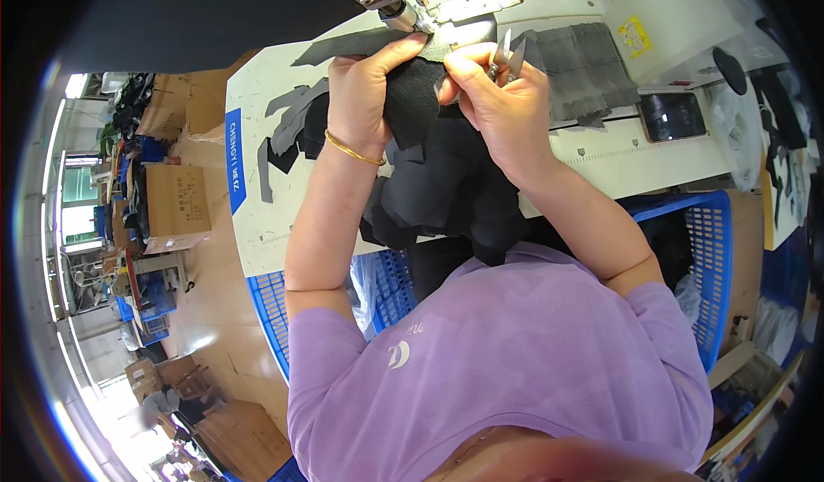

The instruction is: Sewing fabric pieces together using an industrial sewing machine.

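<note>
Right now your left hand (369, 91) pinches the black knitted fabric piece (416, 96) up against your right hand (498, 96), which grips small silver thread snips (506, 57) pointing away, just right of the cloth.

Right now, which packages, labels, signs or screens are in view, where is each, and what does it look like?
Blue label: upright strip on the table's left edge, white marks.
Yellow sticker: on the white machine body at the upper right, roughly square, slightly tilted.
Screen: small dark panel on the table right of the right hand, rounded corners, light frame.
Cardboard boxes: brown, on the floor at the left, some with dark print.
</note>
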A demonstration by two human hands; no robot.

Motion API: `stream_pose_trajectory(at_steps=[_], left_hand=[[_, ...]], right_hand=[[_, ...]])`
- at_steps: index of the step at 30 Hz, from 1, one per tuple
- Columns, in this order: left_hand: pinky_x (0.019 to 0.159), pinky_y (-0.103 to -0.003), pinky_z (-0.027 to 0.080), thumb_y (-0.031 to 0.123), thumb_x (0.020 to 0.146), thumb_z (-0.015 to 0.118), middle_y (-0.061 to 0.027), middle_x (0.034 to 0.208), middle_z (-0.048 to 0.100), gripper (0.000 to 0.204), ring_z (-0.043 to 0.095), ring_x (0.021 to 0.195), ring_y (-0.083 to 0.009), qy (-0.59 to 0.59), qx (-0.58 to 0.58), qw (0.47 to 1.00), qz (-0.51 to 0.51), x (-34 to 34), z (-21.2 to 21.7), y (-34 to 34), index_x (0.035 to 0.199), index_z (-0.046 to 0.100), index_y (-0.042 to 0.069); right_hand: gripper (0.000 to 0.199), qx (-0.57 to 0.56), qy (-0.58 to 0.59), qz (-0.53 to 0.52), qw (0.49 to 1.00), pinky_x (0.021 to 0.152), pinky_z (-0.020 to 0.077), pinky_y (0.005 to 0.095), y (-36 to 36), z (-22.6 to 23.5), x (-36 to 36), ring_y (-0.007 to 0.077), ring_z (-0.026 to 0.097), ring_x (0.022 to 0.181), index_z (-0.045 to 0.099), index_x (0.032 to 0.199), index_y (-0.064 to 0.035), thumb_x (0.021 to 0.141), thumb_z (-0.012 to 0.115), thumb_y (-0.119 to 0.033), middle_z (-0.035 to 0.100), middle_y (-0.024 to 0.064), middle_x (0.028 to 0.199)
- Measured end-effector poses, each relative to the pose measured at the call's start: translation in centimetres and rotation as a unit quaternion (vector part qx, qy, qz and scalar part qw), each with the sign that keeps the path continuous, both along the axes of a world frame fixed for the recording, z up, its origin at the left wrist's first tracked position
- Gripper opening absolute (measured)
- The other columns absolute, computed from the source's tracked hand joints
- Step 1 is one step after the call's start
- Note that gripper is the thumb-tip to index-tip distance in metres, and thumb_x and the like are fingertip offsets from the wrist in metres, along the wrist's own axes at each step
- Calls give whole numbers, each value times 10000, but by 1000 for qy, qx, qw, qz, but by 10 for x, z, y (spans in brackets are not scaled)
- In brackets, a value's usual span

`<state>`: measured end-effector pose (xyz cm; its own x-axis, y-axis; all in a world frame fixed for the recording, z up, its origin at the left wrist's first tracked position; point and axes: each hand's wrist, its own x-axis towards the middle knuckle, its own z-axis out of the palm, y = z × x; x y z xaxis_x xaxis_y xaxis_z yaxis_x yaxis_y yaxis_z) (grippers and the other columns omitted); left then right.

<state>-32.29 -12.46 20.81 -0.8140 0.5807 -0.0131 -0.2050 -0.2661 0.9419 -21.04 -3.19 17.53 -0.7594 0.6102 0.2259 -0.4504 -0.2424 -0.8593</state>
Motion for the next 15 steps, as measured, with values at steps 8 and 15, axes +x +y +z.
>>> stream_pose_trajectory(at_steps=[8, 15], left_hand=[[652, -266, 543, 13, 813, 704, -103, 894, 692, 160, 666, 733, -159, 29, -20, 999, -36, -9, 3, -4, 953, 685, -62], [665, -255, 542, 29, 833, 697, -95, 913, 691, 172, 660, 741, -131, 43, -56, 988, -134, -14, 10, -14, 981, 680, -57]], right_hand=[[140, 41, -47, -32, 998, 456, 361, 206, -2, 5, -4, 20, 487, 497, 635, 761, -16, 870, 623, -104, 628, 28, 582], [113, 33, -6, -25, 999, 461, 360, 207, -3, 1, -1, 19, 494, 511, 640, 796, -12, 878, 610, -85, 633, 30, 594]])
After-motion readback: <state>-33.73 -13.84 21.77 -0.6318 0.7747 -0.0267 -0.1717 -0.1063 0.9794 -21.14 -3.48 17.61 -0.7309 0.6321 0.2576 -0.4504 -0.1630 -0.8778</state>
